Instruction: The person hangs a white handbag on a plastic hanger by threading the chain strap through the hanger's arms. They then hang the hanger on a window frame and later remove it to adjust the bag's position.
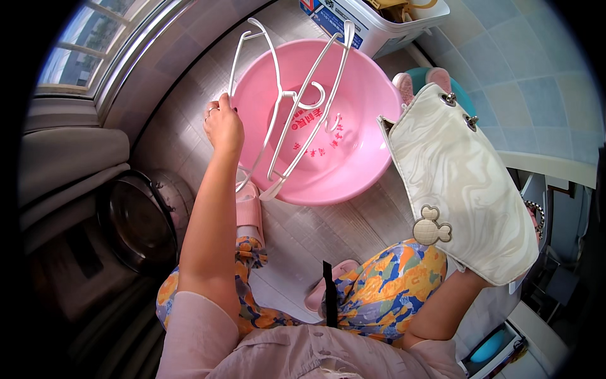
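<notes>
White plastic clothes hangers (pixel 279 102) lie across a large pink plastic basin (pixel 374 94) that bears red writing. My left hand (pixel 224 125) pinches the end of one hanger at the basin's left side. A cream marbled handbag (pixel 468 175) with metal rings and a mouse-head patch (pixel 431 226) stands out at the right, above my right knee. My right forearm (pixel 447 303) reaches under the handbag's lower end. The handbag hides nearly all of my right hand, so its fingers do not show.
A white bucket (pixel 407 31) with things in it stands beyond the basin. Pink slippers (pixel 438 78) rest on a teal tub (pixel 459 97) by the tiled wall. A dark pan (pixel 137 220) is at left, below the window (pixel 85 52). An open drawer (pixel 502 353) sits at lower right.
</notes>
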Available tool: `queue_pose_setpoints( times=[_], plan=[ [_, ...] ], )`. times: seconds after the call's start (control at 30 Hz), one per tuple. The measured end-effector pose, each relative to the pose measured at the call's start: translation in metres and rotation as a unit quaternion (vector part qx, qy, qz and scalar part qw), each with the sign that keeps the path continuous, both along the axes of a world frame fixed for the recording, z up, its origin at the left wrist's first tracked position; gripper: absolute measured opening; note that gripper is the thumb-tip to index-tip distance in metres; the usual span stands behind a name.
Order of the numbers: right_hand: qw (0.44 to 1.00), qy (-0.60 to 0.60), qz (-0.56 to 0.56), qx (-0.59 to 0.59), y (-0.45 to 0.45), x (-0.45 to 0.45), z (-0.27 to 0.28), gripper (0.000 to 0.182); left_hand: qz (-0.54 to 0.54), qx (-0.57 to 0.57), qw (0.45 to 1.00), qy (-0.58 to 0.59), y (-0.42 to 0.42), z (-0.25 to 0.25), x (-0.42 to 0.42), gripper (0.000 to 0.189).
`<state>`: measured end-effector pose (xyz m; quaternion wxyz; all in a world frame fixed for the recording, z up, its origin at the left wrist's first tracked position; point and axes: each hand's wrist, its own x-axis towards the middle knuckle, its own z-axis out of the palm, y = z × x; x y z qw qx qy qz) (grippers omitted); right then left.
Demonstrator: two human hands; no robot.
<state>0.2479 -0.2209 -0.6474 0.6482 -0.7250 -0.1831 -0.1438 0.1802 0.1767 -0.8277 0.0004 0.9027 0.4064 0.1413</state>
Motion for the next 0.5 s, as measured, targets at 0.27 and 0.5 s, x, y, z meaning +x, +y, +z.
queue_pose_setpoints(
  times=[0.27,0.5],
  plan=[
    [1.0,-0.002,0.0,0.008,-0.003,0.001,-0.001,0.034,-0.039,-0.129,0.988,0.069,0.002,-0.005,0.001,0.047],
    [1.0,-0.004,0.003,0.019,-0.005,0.004,0.0,0.035,-0.025,-0.106,0.992,0.065,-0.001,-0.005,-0.001,0.05]
  ],
)
